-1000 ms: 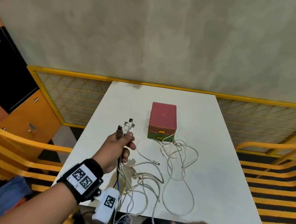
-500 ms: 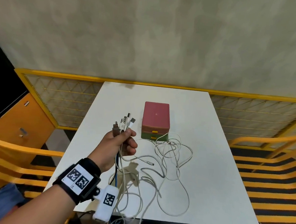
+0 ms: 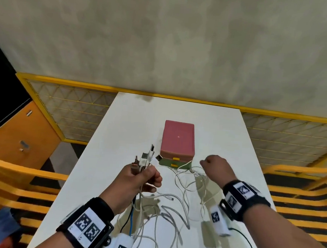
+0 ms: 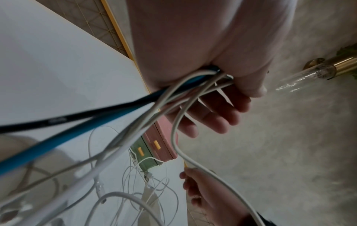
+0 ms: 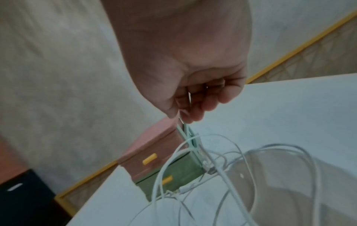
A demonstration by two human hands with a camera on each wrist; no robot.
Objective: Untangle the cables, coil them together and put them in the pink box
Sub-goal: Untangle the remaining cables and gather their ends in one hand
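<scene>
A white table (image 3: 225, 139) runs away from me toward a pale wall, with yellow railings on either side. From my head, the pink box (image 3: 178, 139) sits at mid-table, closed, stacked on a green drawer unit (image 3: 175, 164). My left hand (image 3: 137, 180) is raised on the near side of it, fist wrapped around a bunch of plug ends (image 3: 144, 158) that fan upward; the cables (image 3: 183, 191) drop from that fist and sprawl in loops over the table between me and the box. My right hand (image 3: 214, 167) is just right of the box's front corner, fingers drawn together on a thin white strand. So the tangle lies below and slightly left of my right hand, and my right is the nearer hand to the box.

From my left wrist, the fist (image 4: 208, 79) clamps a black lead (image 4: 63, 120), a blue lead (image 4: 63, 137) and several white ones, all trailing down and toward me; my lower fingers hang looser.

From my right wrist, thumb and fingertips (image 5: 190, 113) pinch the strand (image 5: 185, 130), which runs straight down past the box's edge into the loops. I judge the next pull should go up and away from my left fist, along that strand.
</scene>
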